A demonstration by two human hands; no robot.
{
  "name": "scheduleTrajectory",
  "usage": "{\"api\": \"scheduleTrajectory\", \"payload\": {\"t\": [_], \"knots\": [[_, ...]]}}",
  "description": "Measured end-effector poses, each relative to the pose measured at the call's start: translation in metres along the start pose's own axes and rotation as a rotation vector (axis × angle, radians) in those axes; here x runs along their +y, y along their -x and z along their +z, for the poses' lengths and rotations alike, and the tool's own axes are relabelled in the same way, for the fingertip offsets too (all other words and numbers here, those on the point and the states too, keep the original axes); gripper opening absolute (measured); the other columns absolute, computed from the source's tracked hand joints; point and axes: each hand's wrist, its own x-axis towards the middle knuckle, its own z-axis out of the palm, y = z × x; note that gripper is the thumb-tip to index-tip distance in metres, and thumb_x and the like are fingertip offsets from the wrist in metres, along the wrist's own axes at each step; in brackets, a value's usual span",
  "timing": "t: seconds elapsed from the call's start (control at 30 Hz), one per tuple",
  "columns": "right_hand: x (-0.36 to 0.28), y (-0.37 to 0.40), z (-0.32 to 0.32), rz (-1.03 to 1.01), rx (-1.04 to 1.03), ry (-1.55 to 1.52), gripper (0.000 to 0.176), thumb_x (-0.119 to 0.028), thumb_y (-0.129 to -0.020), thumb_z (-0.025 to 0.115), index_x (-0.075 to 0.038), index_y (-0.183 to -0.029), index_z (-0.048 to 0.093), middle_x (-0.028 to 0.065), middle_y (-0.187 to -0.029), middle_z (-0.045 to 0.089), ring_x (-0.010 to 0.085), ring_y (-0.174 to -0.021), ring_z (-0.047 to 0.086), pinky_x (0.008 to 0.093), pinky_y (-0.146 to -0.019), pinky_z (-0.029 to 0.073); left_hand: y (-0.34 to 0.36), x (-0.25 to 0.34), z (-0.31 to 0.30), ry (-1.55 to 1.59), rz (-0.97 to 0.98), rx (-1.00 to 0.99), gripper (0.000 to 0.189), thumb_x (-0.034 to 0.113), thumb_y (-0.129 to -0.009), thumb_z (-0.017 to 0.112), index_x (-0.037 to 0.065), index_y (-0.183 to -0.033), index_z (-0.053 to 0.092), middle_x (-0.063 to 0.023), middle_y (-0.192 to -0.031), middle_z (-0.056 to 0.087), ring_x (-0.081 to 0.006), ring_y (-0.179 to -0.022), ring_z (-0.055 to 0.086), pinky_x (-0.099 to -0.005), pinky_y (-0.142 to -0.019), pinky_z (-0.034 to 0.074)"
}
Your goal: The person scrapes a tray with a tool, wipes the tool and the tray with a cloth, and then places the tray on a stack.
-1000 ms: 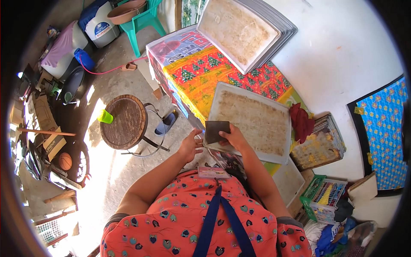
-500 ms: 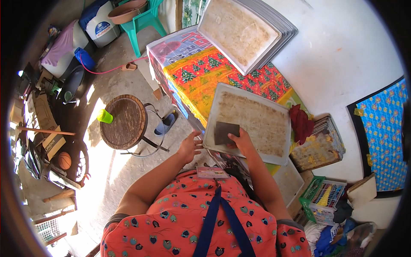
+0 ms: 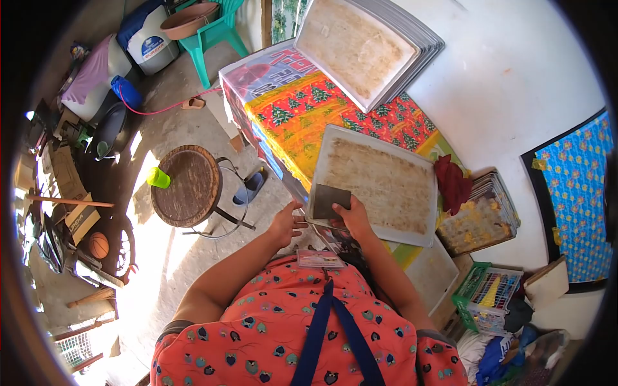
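Observation:
A stained, shallow metal baking tray (image 3: 386,177) lies tilted at the near end of the cloth-covered table. My right hand (image 3: 355,219) grips a flat, dark grey rectangular piece (image 3: 331,202) by its edge, thumb on top, over the tray's near left corner. What the piece is made of I cannot tell. Close to that corner, my left hand (image 3: 285,224) is open, its fingers apart and nothing in them. A crumpled dark red cloth (image 3: 451,184) rests at the tray's right edge.
A stack of baking trays (image 3: 360,51) sits at the table's far end, on a Christmas-tree tablecloth (image 3: 283,116). More soiled trays (image 3: 473,225) lean at the right. To the left stands a round wooden stool (image 3: 187,186) bearing a green cup (image 3: 158,178). A crate (image 3: 489,296) holds small items.
My right hand has moved a little left and toward me with the dark piece, nearer the tray's corner. My left hand stays almost in place.

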Motion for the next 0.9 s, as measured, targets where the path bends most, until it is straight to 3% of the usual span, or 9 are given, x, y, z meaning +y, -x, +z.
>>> {"api": "scheduleTrajectory", "payload": {"t": [0.3,0.9], "knots": [[0.007,0.003,0.005,-0.026,0.04,-0.014,0.029,-0.007,-0.086,0.063,-0.001,-0.112,0.05,0.0104,-0.095,0.062,0.0207,-0.062,0.065,0.0295,-0.051,0.057,0.004,-0.001,0.0,-0.003,0.018,0.004,0.053,0.051,-0.095,0.03,0.017,-0.134,0.039,-0.0116,-0.108,0.061,-0.027,-0.103,0.053,-0.0461,-0.092,0.032],[0.017,0.007,0.013,-0.087,0.108,-0.061,0.029,-0.006,-0.085,0.062,-0.001,-0.112,0.051,0.0114,-0.092,0.062,0.0204,-0.062,0.064,0.0289,-0.049,0.057,0.005,-0.003,0.002,0.005,0.056,0.019,0.05,0.051,-0.096,0.031,0.017,-0.13,0.043,-0.0093,-0.104,0.063,-0.0235,-0.096,0.056,-0.0424,-0.085,0.034]]}}
